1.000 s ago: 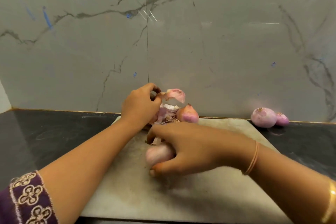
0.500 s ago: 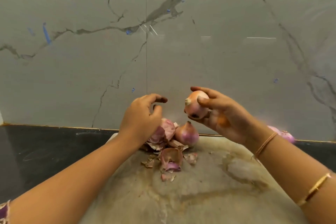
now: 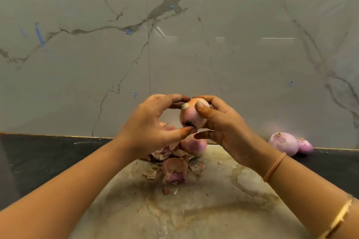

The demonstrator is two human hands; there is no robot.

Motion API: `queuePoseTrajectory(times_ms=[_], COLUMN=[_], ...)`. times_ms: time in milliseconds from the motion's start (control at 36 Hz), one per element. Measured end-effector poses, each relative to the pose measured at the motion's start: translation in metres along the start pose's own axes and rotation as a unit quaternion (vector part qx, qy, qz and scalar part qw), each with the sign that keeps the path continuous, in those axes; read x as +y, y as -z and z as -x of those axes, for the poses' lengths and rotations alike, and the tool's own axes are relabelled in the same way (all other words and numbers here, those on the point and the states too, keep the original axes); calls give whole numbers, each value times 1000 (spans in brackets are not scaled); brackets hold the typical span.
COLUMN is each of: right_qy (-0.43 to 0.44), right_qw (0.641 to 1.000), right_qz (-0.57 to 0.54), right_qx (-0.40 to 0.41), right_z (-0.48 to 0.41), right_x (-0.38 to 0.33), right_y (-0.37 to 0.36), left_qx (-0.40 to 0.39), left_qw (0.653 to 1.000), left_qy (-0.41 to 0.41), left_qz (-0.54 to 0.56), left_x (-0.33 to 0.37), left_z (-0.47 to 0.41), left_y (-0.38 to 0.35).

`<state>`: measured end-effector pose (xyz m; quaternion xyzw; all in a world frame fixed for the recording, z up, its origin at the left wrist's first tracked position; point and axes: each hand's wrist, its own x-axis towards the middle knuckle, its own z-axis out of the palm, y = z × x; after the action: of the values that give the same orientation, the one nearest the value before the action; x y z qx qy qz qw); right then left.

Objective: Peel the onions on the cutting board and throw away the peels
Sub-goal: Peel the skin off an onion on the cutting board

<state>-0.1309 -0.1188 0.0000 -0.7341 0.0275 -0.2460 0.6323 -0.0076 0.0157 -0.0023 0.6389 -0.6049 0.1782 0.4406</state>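
Note:
My right hand [image 3: 217, 122] grips an unpeeled pinkish onion [image 3: 191, 115] in the air above the cutting board [image 3: 213, 200]. My left hand [image 3: 151, 126] has come up to the same onion; its thumb touches the lower side and its fingertips reach the top by the stem end. Below the hands, another unpeeled onion [image 3: 194, 144] sits at the board's far edge. A heap of dry pink-brown peels [image 3: 172, 167] lies beside it on the board.
Two peeled purple onions [image 3: 283, 142] lie on the black counter [image 3: 48, 153] to the right of the board, against the grey marble wall [image 3: 174, 44]. The near half of the board is stained.
My right hand lifted an onion off the board and raised it. My left hand let go of a peel onto the heap, then moved right to meet the onion.

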Motion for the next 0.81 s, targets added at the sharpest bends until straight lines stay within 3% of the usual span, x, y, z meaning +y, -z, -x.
queuePoseTrajectory(times_ms=[83, 167, 306, 611, 806], right_qy=[25, 30, 28, 107, 114], right_qw=[998, 998, 999, 979, 978], right_qz=[54, 51, 0, 152, 150], right_qx=[9, 7, 17, 86, 93], right_z=[2, 3, 2, 6, 10], right_x=[3, 5, 3, 9, 1], right_y=[-7, -10, -5, -11, -26], left_qx=[-63, -102, -45, 11, 81], left_qw=[991, 982, 976, 963, 955], left_qy=[74, 114, 155, 240, 244], left_qz=[91, 109, 146, 123, 148], left_x=[1, -1, 1, 19, 33], left_z=[-3, -7, -8, -8, 4], left_y=[9, 15, 14, 4, -2])
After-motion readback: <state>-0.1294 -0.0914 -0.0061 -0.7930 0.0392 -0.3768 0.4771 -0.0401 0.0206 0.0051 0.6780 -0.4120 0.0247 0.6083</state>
